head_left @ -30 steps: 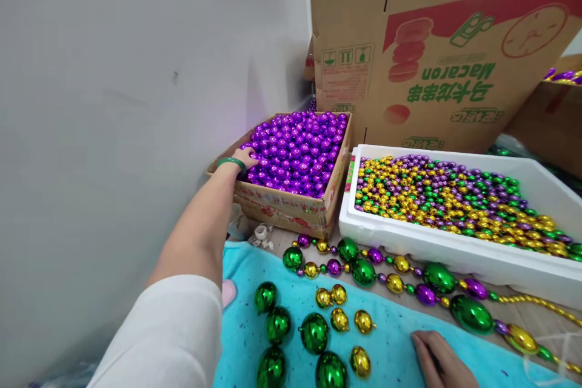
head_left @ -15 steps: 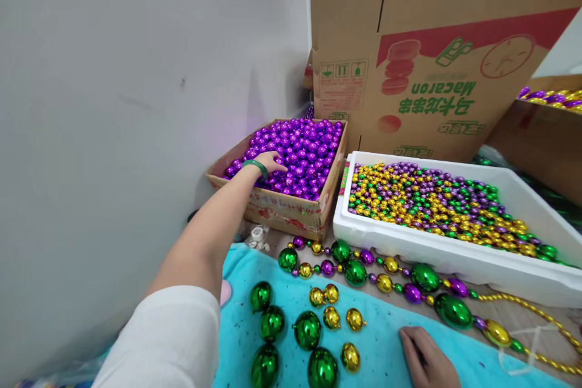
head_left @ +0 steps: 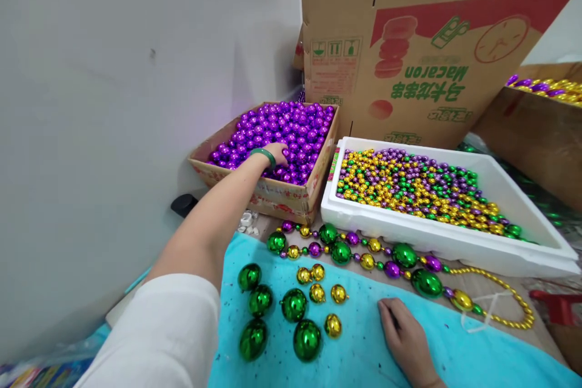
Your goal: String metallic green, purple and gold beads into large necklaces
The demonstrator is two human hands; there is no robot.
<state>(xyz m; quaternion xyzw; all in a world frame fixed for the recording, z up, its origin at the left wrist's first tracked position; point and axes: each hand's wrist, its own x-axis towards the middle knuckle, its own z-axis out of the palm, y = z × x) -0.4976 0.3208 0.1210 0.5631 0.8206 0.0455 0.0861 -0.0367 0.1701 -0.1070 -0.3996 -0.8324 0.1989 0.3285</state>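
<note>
My left hand (head_left: 276, 153), with a green bangle at the wrist, is down in a cardboard box (head_left: 286, 198) of shiny purple balls (head_left: 273, 118). Its fingers curl around a purple ball (head_left: 285, 152) at the near side of the pile; the fingertips are partly hidden. My right hand (head_left: 404, 333) rests on a turquoise towel (head_left: 359, 345), fingers curled in, nothing seen in them. Left of it on the towel lie several large green balls (head_left: 294, 305) and smaller gold balls (head_left: 333, 325).
A bead necklace (head_left: 426, 283) in green, gold and purple stretches behind the towel. Beyond it stands a white foam box (head_left: 445, 251) of small mixed beads. A tall carton (head_left: 345, 79) rises at the back, and another box (head_left: 522, 127) of beads sits far right. A wall (head_left: 113, 133) bounds the left.
My left hand has shifted a little right among the purple balls, and its fingers have bent downward. The right hand stays on the towel. The whole view has moved slightly.
</note>
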